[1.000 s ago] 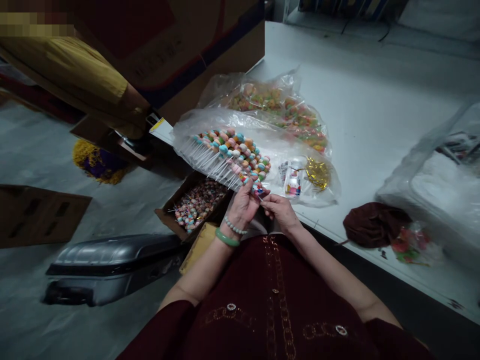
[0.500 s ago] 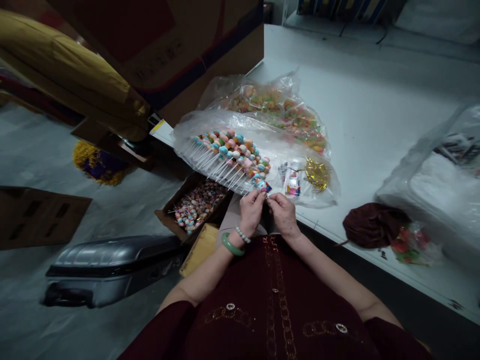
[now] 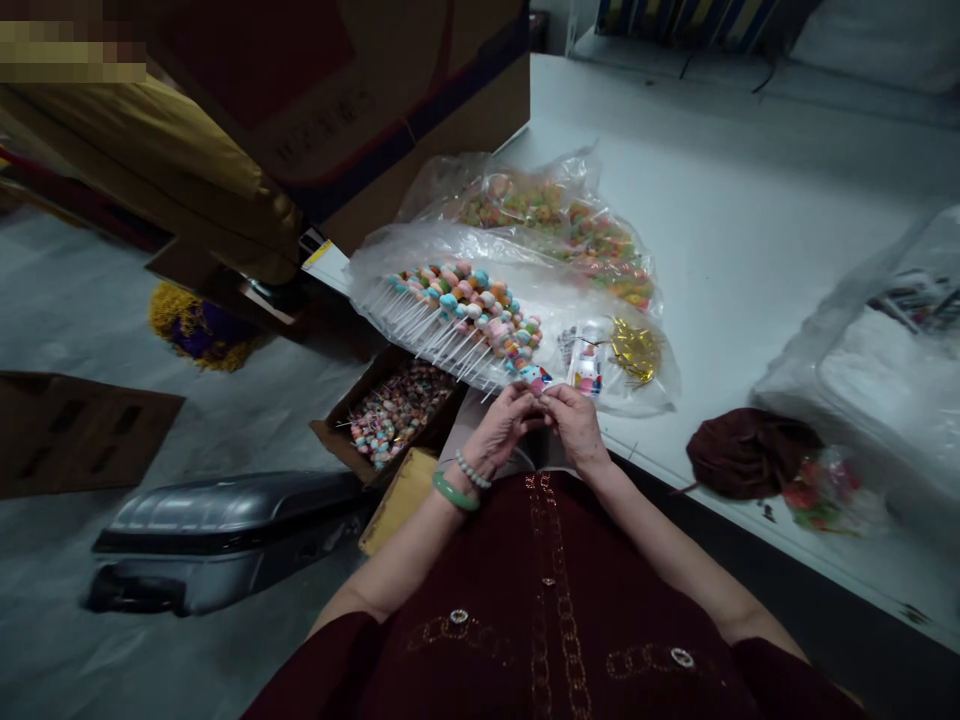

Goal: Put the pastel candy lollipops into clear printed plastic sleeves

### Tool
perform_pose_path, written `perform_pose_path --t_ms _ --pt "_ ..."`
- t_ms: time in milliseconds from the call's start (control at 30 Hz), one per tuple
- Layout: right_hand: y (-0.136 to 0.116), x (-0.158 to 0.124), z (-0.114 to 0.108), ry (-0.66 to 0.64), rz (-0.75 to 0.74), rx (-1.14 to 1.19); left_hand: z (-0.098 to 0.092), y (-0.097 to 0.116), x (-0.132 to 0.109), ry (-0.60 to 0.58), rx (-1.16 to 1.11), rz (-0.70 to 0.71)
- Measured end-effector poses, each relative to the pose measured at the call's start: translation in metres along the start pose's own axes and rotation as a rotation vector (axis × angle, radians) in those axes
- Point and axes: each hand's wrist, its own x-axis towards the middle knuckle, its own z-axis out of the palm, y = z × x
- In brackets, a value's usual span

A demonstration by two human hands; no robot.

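There is only one view, from a camera on the person's head. It looks forward and steeply down, over the dark red garment (image 3: 555,620) at the bottom edge. The left hand (image 3: 504,428) and right hand (image 3: 577,430) are close, near the middle. The desk (image 3: 750,200) fills the right and top, the floor (image 3: 60,300) the left.

A white bench (image 3: 720,200) fills the right side under dim light. Left lies a pale grey floor (image 3: 75,320), with a grey suitcase (image 3: 225,530) near and a large cardboard box (image 3: 360,90) far.
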Motion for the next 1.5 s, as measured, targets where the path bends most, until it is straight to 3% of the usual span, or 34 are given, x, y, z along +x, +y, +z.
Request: perform_pose_path --t_ms 100,267,600,800,900,967,1067,1133,1333,1500 --pt "0.002 -0.005 0.004 -0.045 0.005 -0.007 0.005 0.001 0.008 0.017 -0.147 -0.022" --pt "0.005 -0.008 0.008 -0.047 0.003 0.058 0.020 -0.009 0.014 0.164 -0.191 -0.063" --pt "0.007 -0.005 0.010 -0.154 0.102 0.067 0.009 0.003 0.007 0.097 -0.145 -0.164" --pt "0.002 -0.008 0.009 -0.112 0.097 0.080 -0.005 0.009 0.005 0.009 0.013 -0.070" --pt "0.003 -0.009 0.009 -0.070 0.101 0.094 -0.012 0.012 0.009 -0.040 0.042 -0.134" --pt "0.005 -0.009 0.010 -0.029 0.110 0.102 -0.015 0.009 0.013 0.049 0.068 -0.149" --pt "0.009 -0.009 0.012 0.018 0.093 0.083 -0.013 -0.002 0.018 0.347 0.117 -0.005" --pt "0.011 -0.009 0.014 0.021 0.068 0.036 -0.008 -0.008 0.019 0.447 0.108 0.086" --pt "0.013 -0.012 0.019 -0.025 0.081 0.003 0.006 -0.005 0.020 0.420 -0.039 0.134" --pt "0.015 -0.015 0.019 -0.048 0.082 0.018 0.007 -0.002 0.018 0.452 0.028 0.195"
